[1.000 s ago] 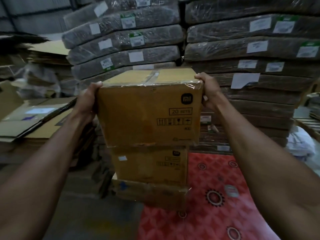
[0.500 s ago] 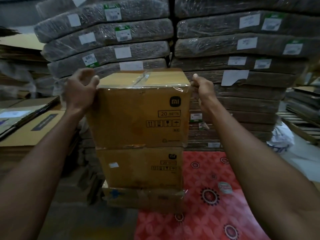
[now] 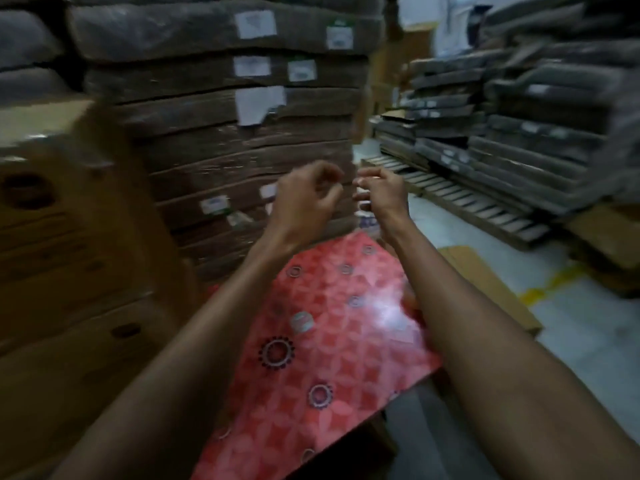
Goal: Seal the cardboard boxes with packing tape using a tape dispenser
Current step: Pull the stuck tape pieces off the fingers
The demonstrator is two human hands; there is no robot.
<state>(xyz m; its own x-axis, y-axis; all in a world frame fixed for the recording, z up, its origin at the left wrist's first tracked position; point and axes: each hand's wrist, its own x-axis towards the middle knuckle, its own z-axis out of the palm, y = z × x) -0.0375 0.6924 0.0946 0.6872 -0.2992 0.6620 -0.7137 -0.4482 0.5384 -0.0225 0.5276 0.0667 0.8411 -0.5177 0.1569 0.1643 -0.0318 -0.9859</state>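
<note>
Grip released: left hand (image 3: 304,199) and right hand (image 3: 381,197) hover loosely curled, seemingly empty (box stack (image 3: 69,244) now left); next box likely.

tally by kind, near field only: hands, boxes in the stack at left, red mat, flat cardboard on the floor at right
Hands: 2, left hand and right hand, both holding nothing
Boxes in left stack: 2, top box over lower box; blur hides any more
Red mat: 1
Cardboard sheet on floor: 1
Total: 6
</note>
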